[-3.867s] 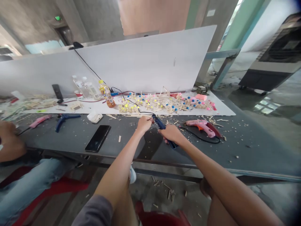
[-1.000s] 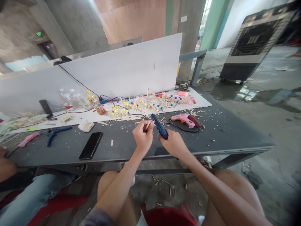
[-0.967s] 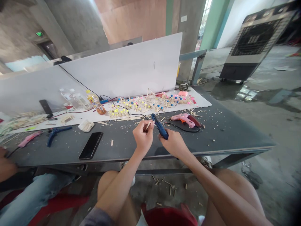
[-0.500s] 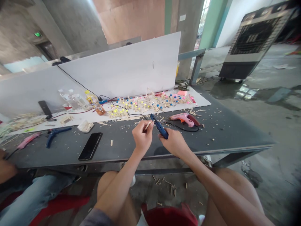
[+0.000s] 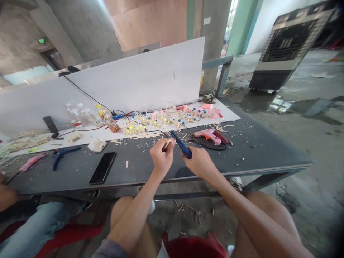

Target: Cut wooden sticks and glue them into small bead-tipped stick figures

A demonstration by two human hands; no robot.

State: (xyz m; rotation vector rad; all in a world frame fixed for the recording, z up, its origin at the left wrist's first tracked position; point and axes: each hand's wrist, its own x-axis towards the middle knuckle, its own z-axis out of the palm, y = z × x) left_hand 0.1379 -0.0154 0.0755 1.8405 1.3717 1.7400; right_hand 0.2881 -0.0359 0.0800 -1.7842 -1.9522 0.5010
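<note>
My left hand (image 5: pixel 162 157) is closed in a pinch on a short wooden stick (image 5: pixel 168 144), held just above the dark table (image 5: pixel 258 150). My right hand (image 5: pixel 199 163) is wrapped round a blue glue gun (image 5: pixel 182 145), whose nozzle points up and left beside the stick. A black cord runs from the gun toward the back of the table. Behind my hands lies a spread of small stick figures (image 5: pixel 166 118) with yellow, blue and pink balls on a white sheet.
A pink glue gun (image 5: pixel 208 135) lies right of my hands. A black phone (image 5: pixel 102 172), a white earbud case (image 5: pixel 97 144), another blue glue gun (image 5: pixel 63 154) and bottles (image 5: pixel 88 116) sit to the left. Another person's knee (image 5: pixel 32 225) is at far left. A white board (image 5: pixel 134 82) stands behind.
Since several seconds ago my hands lifted off the table toward me, the left now pinching a stick. Over the last second they have barely moved.
</note>
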